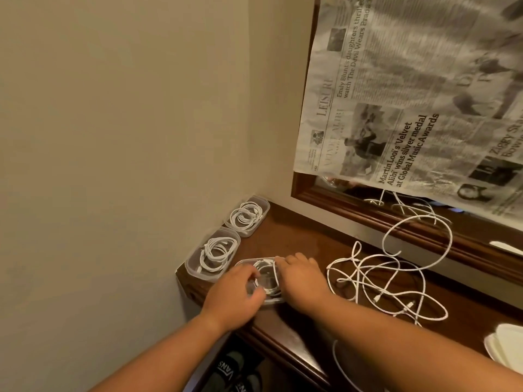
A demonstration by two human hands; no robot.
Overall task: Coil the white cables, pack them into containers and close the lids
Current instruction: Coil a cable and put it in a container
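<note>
A clear plastic container [245,262] sits near the front edge of the dark wooden table [297,233], with a coiled white cable [267,281] inside it. My left hand [235,295] grips the container's near left side, fingers curled over its rim onto the coil. My right hand [302,278] lies over the container's right side, fingers on the coil and rim. Two more open clear containers stand against the wall, one [212,254] behind the other [247,215], each holding a coiled white cable. A tangle of loose white cables [379,281] lies to the right.
White lids [506,346] are stacked at the table's right front corner. A newspaper sheet [410,94] hangs over a wood-framed mirror [368,210] behind the table. One cable end [339,363] droops over the front edge. Dark shoes [235,372] sit on the floor below.
</note>
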